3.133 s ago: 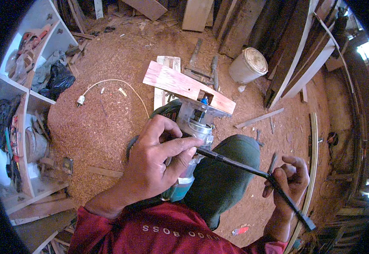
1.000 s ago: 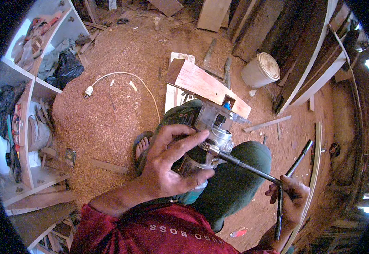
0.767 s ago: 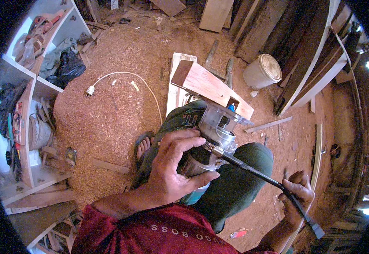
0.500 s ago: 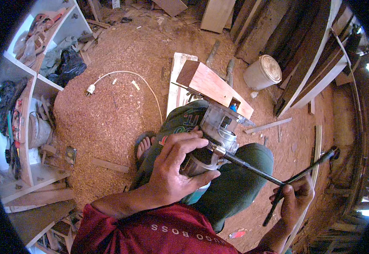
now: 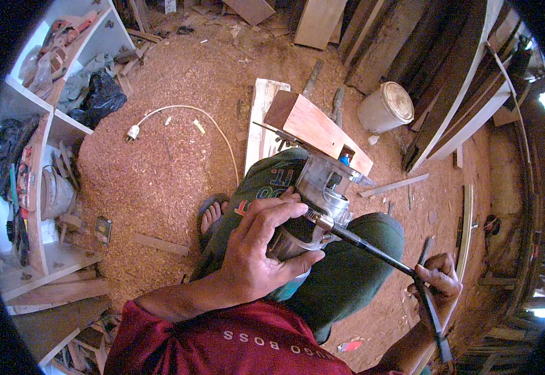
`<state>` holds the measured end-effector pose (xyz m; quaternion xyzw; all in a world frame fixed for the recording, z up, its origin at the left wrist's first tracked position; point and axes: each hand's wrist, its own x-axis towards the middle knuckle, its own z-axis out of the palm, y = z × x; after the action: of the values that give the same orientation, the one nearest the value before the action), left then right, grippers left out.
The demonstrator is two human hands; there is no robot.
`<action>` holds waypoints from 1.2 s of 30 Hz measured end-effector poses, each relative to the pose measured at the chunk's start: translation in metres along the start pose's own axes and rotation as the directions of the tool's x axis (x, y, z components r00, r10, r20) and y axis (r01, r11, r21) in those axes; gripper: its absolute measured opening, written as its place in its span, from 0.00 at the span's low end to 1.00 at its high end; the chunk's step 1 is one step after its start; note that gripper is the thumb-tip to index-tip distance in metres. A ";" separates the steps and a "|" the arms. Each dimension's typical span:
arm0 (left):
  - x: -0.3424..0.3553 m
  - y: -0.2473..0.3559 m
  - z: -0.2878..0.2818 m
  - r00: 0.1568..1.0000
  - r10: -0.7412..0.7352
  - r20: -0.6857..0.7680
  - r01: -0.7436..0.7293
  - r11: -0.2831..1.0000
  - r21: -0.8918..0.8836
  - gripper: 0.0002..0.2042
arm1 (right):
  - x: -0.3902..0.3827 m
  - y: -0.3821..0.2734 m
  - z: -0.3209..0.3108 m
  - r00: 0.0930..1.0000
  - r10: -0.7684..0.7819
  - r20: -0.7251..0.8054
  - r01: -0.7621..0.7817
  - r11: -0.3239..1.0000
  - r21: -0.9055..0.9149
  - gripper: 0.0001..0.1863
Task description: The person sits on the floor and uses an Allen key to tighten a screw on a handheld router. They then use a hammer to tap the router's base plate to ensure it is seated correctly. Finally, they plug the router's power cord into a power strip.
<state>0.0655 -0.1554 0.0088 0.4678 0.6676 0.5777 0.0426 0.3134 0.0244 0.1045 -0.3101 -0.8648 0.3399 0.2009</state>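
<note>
A router (image 5: 327,197) with a clear base and a dark motor body rests at my lap. My left hand (image 5: 253,247) is wrapped round its motor body, thumb on the near side, fingers over the top. Against the far side of its base sits a reddish wooden block (image 5: 322,128) with a square notch; a small blue piece (image 5: 345,159) shows there. My right hand (image 5: 438,284) grips the crossbar of a black T-handle wrench (image 5: 377,252). The wrench's shaft runs leftward to a metal fitting (image 5: 324,223) on the router's side; how it seats there is hard to see.
Sawdust covers the floor, with a white plug and cord (image 5: 133,132) on it. Shelves (image 5: 49,187) full of tools and bags stand at left. A white bucket (image 5: 386,107) and leaning boards (image 5: 472,119) are at far right. A pale board (image 5: 261,125) lies beyond my knee.
My right hand has turned the wrench's crossbar: its upper end swung from far right in toward the hand, its lower end rightward. The left hand and router have stayed nearly still.
</note>
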 end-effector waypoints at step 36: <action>-0.001 0.000 0.003 1.000 0.021 -0.007 -0.021 1.000 -0.003 0.36 | 0.003 0.007 0.016 0.908 0.418 0.010 -0.352 0.752 0.558 0.19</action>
<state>0.0684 -0.1541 0.0074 0.4727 0.6617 0.5809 0.0347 0.3049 0.0227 0.0887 -0.4303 -0.6351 0.5882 0.2561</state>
